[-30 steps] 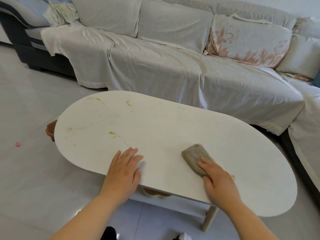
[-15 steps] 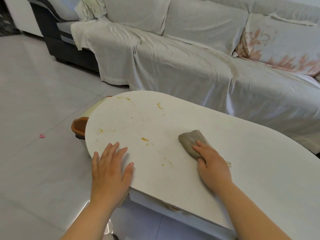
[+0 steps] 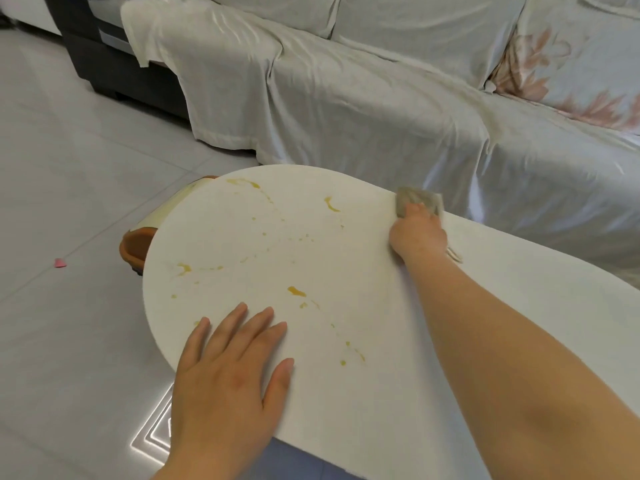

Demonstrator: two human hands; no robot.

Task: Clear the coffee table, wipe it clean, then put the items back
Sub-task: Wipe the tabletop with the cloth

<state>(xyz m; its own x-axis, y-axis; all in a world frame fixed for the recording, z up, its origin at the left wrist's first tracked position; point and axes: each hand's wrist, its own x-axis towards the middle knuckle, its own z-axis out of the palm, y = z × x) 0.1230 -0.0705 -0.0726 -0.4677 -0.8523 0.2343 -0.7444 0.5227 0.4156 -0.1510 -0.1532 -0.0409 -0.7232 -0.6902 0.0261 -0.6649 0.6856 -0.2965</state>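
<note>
The white oval coffee table (image 3: pixel 363 282) fills the middle of the view, its left end marked by several yellow-orange stains (image 3: pixel 296 291). My right hand (image 3: pixel 417 233) presses a grey-brown cloth (image 3: pixel 419 199) flat against the table's far edge, near the sofa. My left hand (image 3: pixel 228 368) lies flat with fingers spread on the near left edge of the tabletop and holds nothing. No other items stand on the table.
A sofa under a pale cover (image 3: pixel 381 109) runs along the far side, close to the table, with a floral cushion (image 3: pixel 568 67) at the right. An orange-brown object (image 3: pixel 136 249) pokes out under the table's left end. A small pink scrap (image 3: pixel 59 263) lies on the tiled floor.
My right hand has slid the cloth from the table's middle to its far edge. My left hand has shifted left along the near edge, and the view has swung towards the stained left end.
</note>
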